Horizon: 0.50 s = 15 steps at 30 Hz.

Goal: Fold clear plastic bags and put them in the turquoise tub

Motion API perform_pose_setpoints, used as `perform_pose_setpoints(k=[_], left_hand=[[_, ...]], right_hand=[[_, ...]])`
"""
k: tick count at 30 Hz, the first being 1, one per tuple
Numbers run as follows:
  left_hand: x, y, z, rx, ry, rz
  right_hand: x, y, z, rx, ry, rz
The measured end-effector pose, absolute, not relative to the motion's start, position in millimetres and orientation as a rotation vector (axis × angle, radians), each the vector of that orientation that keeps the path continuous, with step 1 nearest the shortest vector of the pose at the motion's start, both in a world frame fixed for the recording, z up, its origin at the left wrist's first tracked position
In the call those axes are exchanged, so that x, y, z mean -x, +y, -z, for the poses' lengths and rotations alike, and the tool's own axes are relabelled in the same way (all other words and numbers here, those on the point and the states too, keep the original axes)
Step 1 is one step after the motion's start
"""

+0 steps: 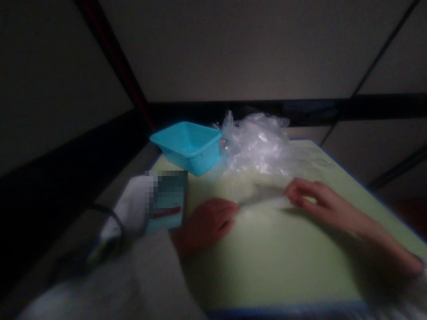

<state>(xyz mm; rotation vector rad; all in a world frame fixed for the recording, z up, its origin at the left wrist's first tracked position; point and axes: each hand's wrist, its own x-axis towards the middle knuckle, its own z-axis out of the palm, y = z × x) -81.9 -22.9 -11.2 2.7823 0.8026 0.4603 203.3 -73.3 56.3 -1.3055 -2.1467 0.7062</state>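
Note:
Both of my hands rest on a pale green mat [273, 262]. My left hand [208, 222] is closed, its fingertips pinching the left end of a thin clear plastic strip or bag [263, 201]. My right hand [316, 200] is closed on the right end of the same plastic, so the piece is stretched flat between them. A loose heap of clear plastic bags [256, 142] lies just behind the hands at the mat's far edge. The picture is dim and soft.
A turquoise plastic tub [188, 146] stands at the mat's far left corner beside the heap. A teal and white card or box [165, 202] lies left of my left hand. White cloth [130, 206] and a dark cable [103, 213] lie further left. Walls enclose the back.

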Motion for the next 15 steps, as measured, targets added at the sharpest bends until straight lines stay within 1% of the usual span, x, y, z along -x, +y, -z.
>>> perform_pose_setpoints(k=[5,11,13,15], left_hand=[[80.7,-26.8,4.1,-2.385,0.868,-0.628],[76.7,-38.1,-3.0,-1.435,0.676,-0.593],[74.2,-37.4,0.5,-1.299,0.716,-0.654],[72.0,-33.6,5.8,-1.285,0.797,-0.707]], right_hand=[[-204.3,-67.5,-50.3,1.275,-1.85,-0.986],[-202.7,-62.6,-39.9,1.234,-1.374,-1.398],[-199.8,-60.5,-35.5,1.246,-1.258,-1.48],[-197.0,-56.8,-29.8,1.267,-1.175,-1.53]])
